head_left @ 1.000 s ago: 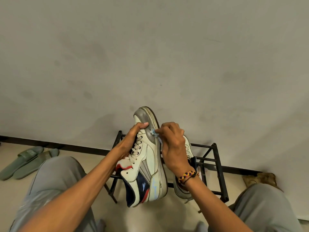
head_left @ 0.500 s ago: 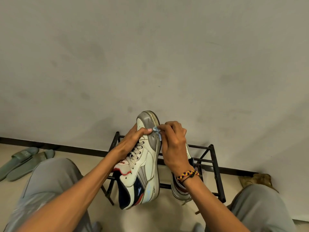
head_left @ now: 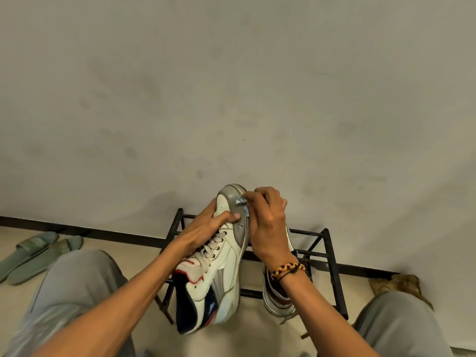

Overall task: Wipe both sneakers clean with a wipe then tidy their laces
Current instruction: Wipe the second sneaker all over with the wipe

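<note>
A white, grey and navy sneaker (head_left: 219,276) is held up in front of me, toe pointing away. My left hand (head_left: 203,230) grips it across the laces and toe box, thumb on the grey side panel. My right hand (head_left: 266,222) pinches a small pale blue wipe (head_left: 242,202) against the grey toe edge. The second sneaker (head_left: 277,300) rests on the black metal rack (head_left: 332,274), mostly hidden behind my right wrist.
A bare grey wall fills the upper view. Two green slippers (head_left: 33,253) lie on the floor at the left. A brown object (head_left: 396,284) sits by the wall at the right. My knees in grey trousers frame the bottom corners.
My right hand slid the wipe up the sneaker's side toward the toe tip. The sneaker stays held up in my left hand.
</note>
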